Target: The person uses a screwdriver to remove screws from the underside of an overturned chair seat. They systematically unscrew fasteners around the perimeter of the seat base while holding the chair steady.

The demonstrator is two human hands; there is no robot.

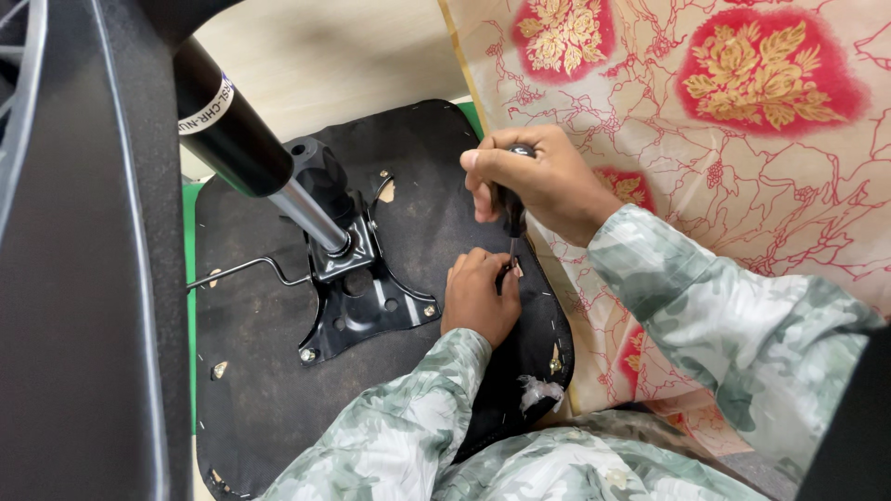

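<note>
Our right hand [543, 181] grips a screwdriver [512, 218] upright over the seat underside [269, 390] – left hand [478, 297], at six o'clock below, pinches its tip steady; next, firm downward turning.

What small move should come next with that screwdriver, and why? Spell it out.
Probably turn the screwdriver in place under downward pressure. The right hand grips its handle upright, its tip meets the black seat underside near the edge, and the left hand steadies the spot beside the tip.

Right hand [543, 181] grips screwdriver [512, 218] upright; left hand [478, 297] steadies tip on seat underside [269, 371].
</note>
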